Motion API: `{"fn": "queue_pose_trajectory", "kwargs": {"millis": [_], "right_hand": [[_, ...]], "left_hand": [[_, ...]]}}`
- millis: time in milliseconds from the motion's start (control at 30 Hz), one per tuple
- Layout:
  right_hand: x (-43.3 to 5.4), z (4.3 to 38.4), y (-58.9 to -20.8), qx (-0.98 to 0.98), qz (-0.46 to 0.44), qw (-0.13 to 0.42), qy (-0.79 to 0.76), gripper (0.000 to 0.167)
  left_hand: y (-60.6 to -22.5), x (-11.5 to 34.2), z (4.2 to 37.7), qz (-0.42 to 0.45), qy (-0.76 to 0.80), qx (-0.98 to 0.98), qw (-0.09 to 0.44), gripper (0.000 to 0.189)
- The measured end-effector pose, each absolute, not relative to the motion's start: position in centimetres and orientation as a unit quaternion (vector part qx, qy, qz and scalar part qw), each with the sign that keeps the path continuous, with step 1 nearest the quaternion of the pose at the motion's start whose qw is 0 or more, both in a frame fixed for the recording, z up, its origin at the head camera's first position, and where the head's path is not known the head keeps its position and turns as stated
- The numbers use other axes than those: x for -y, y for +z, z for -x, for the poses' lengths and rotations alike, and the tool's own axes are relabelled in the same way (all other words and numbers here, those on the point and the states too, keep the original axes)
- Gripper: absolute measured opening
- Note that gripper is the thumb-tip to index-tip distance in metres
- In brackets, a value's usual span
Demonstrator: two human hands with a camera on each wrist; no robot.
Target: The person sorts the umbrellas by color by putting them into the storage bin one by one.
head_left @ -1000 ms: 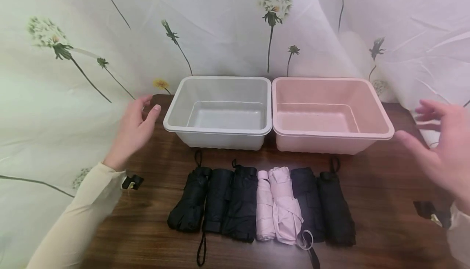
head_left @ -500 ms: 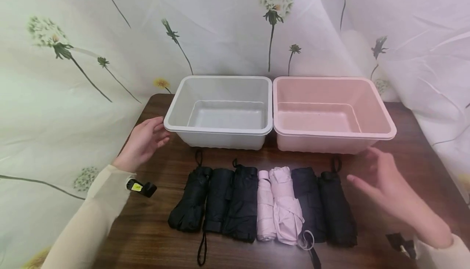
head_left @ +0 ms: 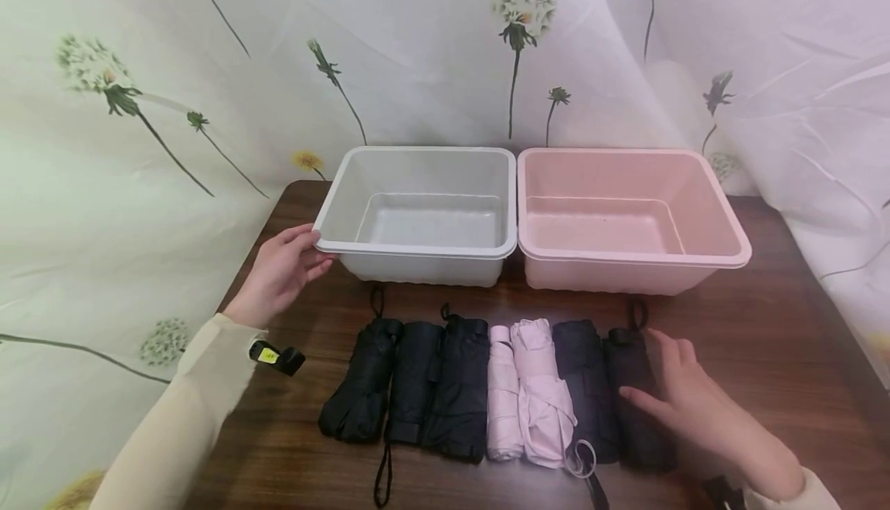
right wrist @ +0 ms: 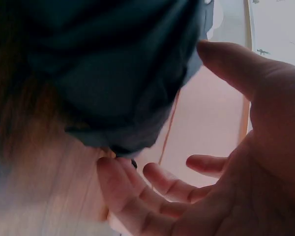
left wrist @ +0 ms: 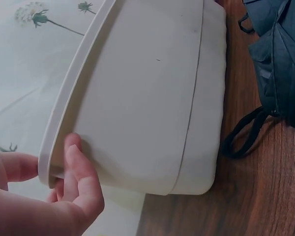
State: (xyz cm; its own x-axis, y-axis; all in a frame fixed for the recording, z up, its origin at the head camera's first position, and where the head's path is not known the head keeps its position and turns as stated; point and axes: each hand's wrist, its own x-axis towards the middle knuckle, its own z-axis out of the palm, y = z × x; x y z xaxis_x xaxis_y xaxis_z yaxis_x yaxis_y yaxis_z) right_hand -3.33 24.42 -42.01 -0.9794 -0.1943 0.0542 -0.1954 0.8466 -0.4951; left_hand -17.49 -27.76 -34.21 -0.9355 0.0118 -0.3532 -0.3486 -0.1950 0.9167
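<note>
My left hand (head_left: 283, 274) pinches the near left corner of the white plastic bin (head_left: 417, 266), its rim between thumb and fingers in the left wrist view. At the right end of a row of folded umbrellas, my right hand (head_left: 702, 402) hovers with spread fingers by a black umbrella (head_left: 629, 386). Its thumb reaches over this umbrella; the right wrist view shows the dark cloth (right wrist: 123, 73) beside the parted fingers. Left of it lie another black umbrella (head_left: 586, 386), two pink umbrellas (head_left: 542, 394) and several more black umbrellas (head_left: 455, 390).
A pink bin (head_left: 626, 274) stands right beside the white one, both with nothing inside. They rest on a dark wooden table (head_left: 786, 324) against a white cloth (head_left: 431, 46) printed with dandelions. Wrist loops stick out from some umbrellas.
My left hand has moved down and right from beside the white bin and taken hold of its rim. The right hand has come down and left from the far right to the rightmost umbrella.
</note>
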Motion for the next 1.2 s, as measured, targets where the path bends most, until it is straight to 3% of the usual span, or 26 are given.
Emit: {"fn": "queue_pose_trajectory", "kwargs": {"millis": [167,400,667,1200], "right_hand": [[-23.8,3.0,-42.4,0.966,-0.087,-0.024,0.241,0.090],[-23.1,2.9,-42.5,0.973,-0.052,-0.074,0.212,0.098],[-22.7,2.9,-42.3,0.968,-0.034,-0.141,0.203,0.097],[-22.3,3.2,-42.2,0.953,-0.005,-0.233,0.191,0.113]], "left_hand": [[-34.3,27.7,17.7,0.137,0.772,-0.611,0.111,0.037],[-34.5,27.7,17.8,0.137,0.773,-0.611,0.105,0.050],[-34.5,27.7,17.7,0.136,0.768,-0.617,0.104,0.056],[-34.3,27.7,17.7,0.127,0.765,-0.621,0.109,0.052]]}}
